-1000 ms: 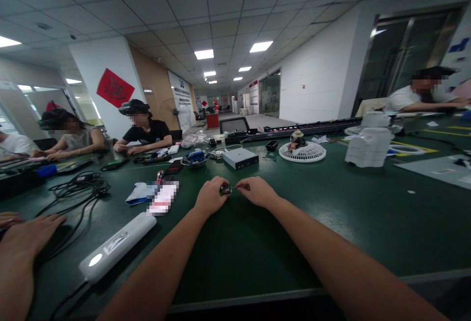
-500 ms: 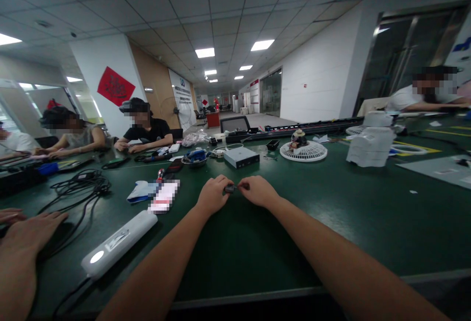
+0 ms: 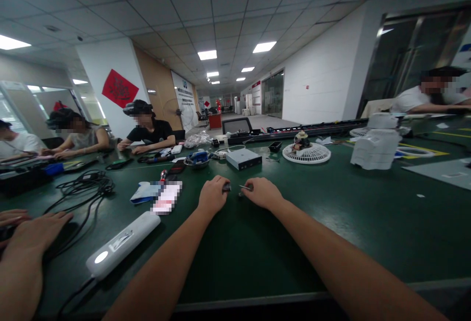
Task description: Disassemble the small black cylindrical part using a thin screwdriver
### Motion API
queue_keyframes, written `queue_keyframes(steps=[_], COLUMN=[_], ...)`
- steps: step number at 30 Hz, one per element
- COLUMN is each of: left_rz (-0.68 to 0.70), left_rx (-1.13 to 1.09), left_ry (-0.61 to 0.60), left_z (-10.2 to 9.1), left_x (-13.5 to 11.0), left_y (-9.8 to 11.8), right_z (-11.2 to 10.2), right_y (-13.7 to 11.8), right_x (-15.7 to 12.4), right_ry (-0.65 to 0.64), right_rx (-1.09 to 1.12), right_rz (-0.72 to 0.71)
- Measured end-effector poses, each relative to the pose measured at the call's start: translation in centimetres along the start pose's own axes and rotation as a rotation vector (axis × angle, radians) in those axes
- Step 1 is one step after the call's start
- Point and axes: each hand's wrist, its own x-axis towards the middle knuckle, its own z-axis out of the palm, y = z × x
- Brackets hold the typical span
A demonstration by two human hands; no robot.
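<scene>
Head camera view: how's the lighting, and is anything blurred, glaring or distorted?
In the head view, the ceiling lights are bright and leave a soft sheen on the green bench top; wide-angle distortion bows the ceiling and stretches the forearms; the left hand and right hand look fairly sharp, but what they hold is too small to read.

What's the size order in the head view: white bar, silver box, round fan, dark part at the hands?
White bar, though nearness inflates it;
round fan and silver box, too alike to rank;
dark part smallest.
</scene>
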Motion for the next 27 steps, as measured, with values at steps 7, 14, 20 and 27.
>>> queue_keyframes(steps=[7,14,20,27], left_rz=[-0.008,0.042,0.068,0.095], left_rx=[-0.012,-0.026,0.032,0.034], left_ry=[-0.046,-0.083,-0.099,-0.087], left_z=[0.6,0.1,-0.4,-0.5], left_x=[0.0,0.0,-0.1,-0.1], left_y=[-0.3,0.5,1.3,1.2], right_z=[1.0,0.4,0.6,1.0], right_y=[-0.4,-0.2,-0.5,-0.2], right_x=[0.2,0.2,0.3,0.8], right_ry=[-0.136,0.001,0.106,0.082], right_rx=[0.052,0.235,0.394,0.571], right_rz=[-0.077,-0.08,-0.14,-0.12])
